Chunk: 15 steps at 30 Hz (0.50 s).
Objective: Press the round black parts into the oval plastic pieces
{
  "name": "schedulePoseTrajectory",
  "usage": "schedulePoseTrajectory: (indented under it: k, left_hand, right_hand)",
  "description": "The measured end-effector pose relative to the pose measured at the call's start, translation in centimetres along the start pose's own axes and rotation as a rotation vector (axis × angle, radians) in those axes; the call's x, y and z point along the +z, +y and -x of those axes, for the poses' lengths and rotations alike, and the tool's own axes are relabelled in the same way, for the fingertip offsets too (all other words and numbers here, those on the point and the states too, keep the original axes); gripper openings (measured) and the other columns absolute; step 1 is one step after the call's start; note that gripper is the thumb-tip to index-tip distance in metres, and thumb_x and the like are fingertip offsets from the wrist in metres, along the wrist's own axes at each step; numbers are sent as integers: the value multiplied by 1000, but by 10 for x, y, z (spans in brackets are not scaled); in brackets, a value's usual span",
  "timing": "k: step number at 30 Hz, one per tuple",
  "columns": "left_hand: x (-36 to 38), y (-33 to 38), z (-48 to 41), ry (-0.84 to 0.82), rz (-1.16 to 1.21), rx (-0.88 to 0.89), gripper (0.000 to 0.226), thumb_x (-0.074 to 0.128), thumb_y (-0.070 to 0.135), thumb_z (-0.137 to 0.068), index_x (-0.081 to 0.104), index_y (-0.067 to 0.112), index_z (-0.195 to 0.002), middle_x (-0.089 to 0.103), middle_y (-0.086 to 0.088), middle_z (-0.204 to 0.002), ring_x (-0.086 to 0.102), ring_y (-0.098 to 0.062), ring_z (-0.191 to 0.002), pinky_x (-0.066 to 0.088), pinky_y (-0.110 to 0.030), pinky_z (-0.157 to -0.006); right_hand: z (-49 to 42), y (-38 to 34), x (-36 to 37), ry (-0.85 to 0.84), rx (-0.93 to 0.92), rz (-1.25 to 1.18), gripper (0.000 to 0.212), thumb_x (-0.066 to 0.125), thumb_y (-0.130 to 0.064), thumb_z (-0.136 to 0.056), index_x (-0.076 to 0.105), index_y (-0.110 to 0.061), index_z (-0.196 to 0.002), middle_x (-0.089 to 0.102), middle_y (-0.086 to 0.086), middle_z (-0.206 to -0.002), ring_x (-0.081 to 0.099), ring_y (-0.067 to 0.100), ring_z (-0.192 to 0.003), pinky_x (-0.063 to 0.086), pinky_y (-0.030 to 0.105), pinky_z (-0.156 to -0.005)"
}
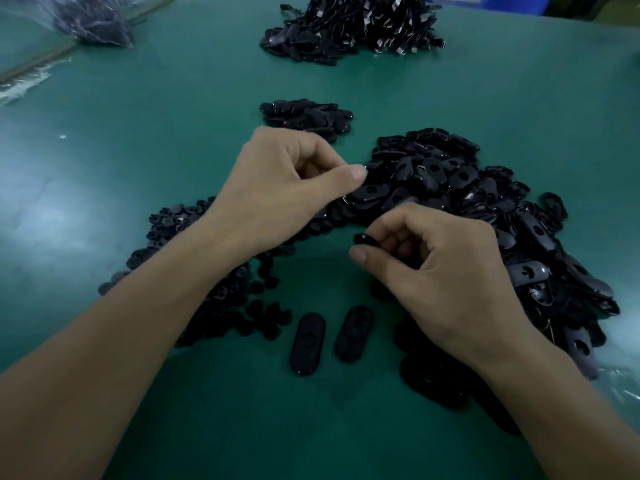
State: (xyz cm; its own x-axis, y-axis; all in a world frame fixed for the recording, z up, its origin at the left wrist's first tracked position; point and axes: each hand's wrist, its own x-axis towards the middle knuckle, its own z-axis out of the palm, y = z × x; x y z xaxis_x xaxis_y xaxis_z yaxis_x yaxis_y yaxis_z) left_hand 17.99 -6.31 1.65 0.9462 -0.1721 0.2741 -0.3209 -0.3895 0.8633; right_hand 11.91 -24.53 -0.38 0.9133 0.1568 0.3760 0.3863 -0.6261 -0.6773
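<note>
- One green surface (138, 168) carries everything
- Biggest heap: oval plastic pieces (467, 202), right of centre, running under and past the right forearm
- Far pile (353, 26) at the top edge, black parts with cords tangled in; not in play as far as I can judge
- Round black parts (221, 306) heaped on the left, mostly under the left forearm
- Small pile (304, 116) of ovals just beyond the left hand; likely finished ones, a guess only
- Left hand (287, 188): fingers curled in, thumb tip against forefinger, over the seam where the two heaps meet; can't tell if a round part sits in that pinch
- Right hand (446, 271): thumb and fingers pinching a held piece (363, 239), raised off the surface at the near edge of the oval heap
- Loose ovals (307, 344): two, flat, side by side but not touching, between the forearms; long axes point away from the person, tipped slightly right; right hand is the nearer one
- Held piece: dark, rounded, seen end-on, probably an oval; it pokes out leftward from the right hand
- Key relation: left hand sits up and left of the held piece, near but no contact; my read is the next move closes that gap so a round part meets the oval's hole, which is hidden from this angle
</note>
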Motion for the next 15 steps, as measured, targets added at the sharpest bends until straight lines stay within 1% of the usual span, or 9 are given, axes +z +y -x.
schedulePoseTrajectory:
  k: [2, 4, 7, 8, 9, 10, 12, 14, 15]
  left_hand:
    - [0, 3, 1, -111, 127, -54, 26, 72, 39, -89, 74, 18, -74, 62, 3, -58, 44, -6, -48, 34, -14, -44]
    - [0, 5, 2, -219, 177, -77, 26, 71, 44, -87, 77, 20, -81, 67, 5, -67, 51, -6, -55, 39, -17, -44]
    - [0, 7, 4, -345, 217, -41, 23, 77, 37, -85, 76, 16, -91, 74, -1, -78, 62, -8, -66, 51, -22, -50]
    - [0, 8, 4, -358, 230, -44, 24, 78, 34, -81, 75, 13, -93, 74, -6, -80, 64, -9, -67, 53, -22, -52]
    - [-1, 8, 3, -360, 243, -57, 26, 78, 31, -78, 75, 12, -95, 75, -8, -80, 66, -10, -66, 55, -22, -54]
    - [0, 7, 3, -352, 254, -73, 25, 78, 28, -76, 75, 12, -94, 75, -8, -78, 67, -11, -64, 56, -22, -55]
    - [1, 5, 1, -282, 265, -100, 14, 77, 23, -81, 76, 13, -90, 74, -5, -72, 68, -10, -59, 56, -21, -55]
    - [0, 2, -3, -120, 290, -133, 3, 74, 15, -88, 75, 14, -85, 73, -3, -69, 69, -11, -58, 56, -21, -56]
    - [-1, -1, -5, -23, 314, -154, 5, 73, 13, -90, 73, 13, -85, 74, -4, -69, 70, -13, -60, 57, -21, -58]
  right_hand:
    - [-1, -1, 1, 58, -11, -101, 8, 79, -20, -85, 72, -22, -86, 66, -15, -74, 63, 5, -68, 45, 8, -59]
    - [-3, -4, 1, 118, -34, -120, 8, 75, -16, -88, 75, -20, -95, 70, -16, -83, 65, 3, -74, 47, 8, -64]
    - [-5, -6, -1, 154, -55, -122, 12, 69, -14, -94, 75, -21, -101, 73, -13, -90, 69, 5, -84, 53, 16, -72]
    - [-5, -6, -1, 162, -43, -139, 13, 68, -12, -95, 74, -22, -101, 73, -14, -88, 69, 4, -84, 53, 17, -73]
    - [-5, -7, -1, 175, -21, -160, 16, 69, -11, -94, 72, -24, -103, 72, -16, -86, 69, 2, -83, 53, 15, -72]
    - [-6, -7, -1, 194, 2, -168, 20, 71, -12, -92, 69, -26, -105, 71, -18, -85, 68, -1, -83, 52, 12, -71]
    - [-6, -8, 1, 230, 28, -114, 24, 72, -16, -91, 65, -28, -111, 68, -19, -87, 66, -3, -83, 49, 10, -71]
    - [-7, -7, 3, 209, 24, 29, 24, 69, -21, -93, 65, -24, -116, 66, -17, -92, 62, 0, -85, 48, 11, -75]
    - [-9, -8, 4, 156, 11, 126, 24, 66, -24, -94, 65, -23, -118, 65, -15, -96, 60, 2, -88, 46, 14, -79]
